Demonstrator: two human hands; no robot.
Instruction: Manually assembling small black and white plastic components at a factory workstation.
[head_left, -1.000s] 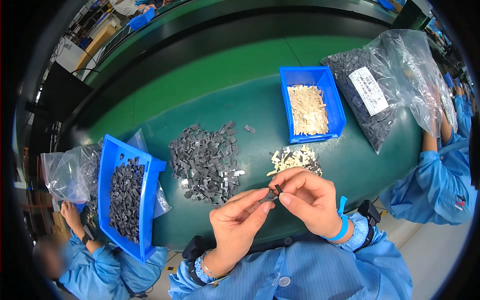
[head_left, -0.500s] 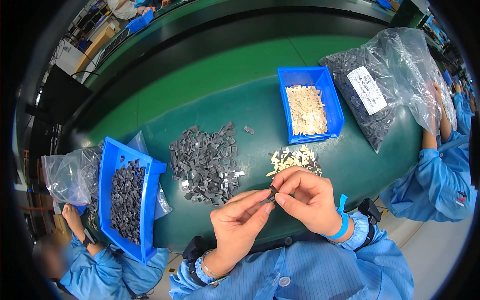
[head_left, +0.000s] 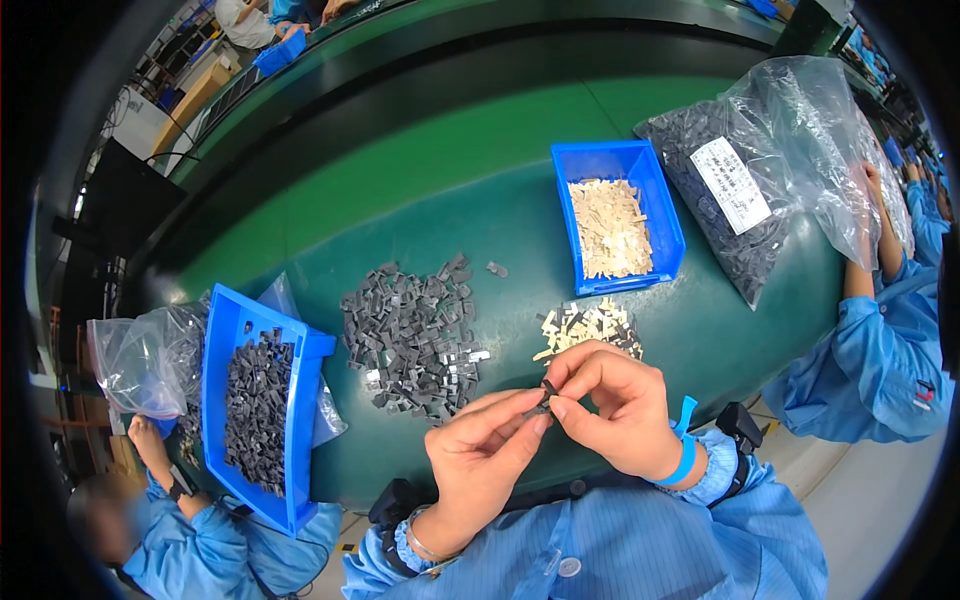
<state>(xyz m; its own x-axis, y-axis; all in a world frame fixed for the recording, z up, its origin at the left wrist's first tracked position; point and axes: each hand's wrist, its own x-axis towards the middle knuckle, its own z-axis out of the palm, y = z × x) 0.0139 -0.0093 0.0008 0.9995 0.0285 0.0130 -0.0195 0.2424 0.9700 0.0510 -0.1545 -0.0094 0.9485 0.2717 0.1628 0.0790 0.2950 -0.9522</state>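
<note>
Above the near edge of the green table, my left hand (head_left: 488, 450) and my right hand (head_left: 622, 415) meet at the fingertips. A small black plastic piece (head_left: 547, 391) is pinched between them, thumb and forefinger on each side. Its far end sticks up between the fingers; the rest is mostly hidden. Just beyond my right hand lies a small heap of cream and black strips (head_left: 590, 328). A larger heap of dark grey plastic clips (head_left: 415, 335) spreads beyond my left hand.
A blue bin (head_left: 660, 215) of cream strips stands at the far right. Beside it lies a clear bag (head_left: 735, 185) of dark parts. On the left, another blue bin (head_left: 315, 345) holds dark parts, near a clear bag (head_left: 135, 365). Co-workers' arms show at both sides.
My hands stay together in nearly the same place, with only small finger shifts around the black piece. The view has tilted slightly, so the heaps and bins appear a little lower.
</note>
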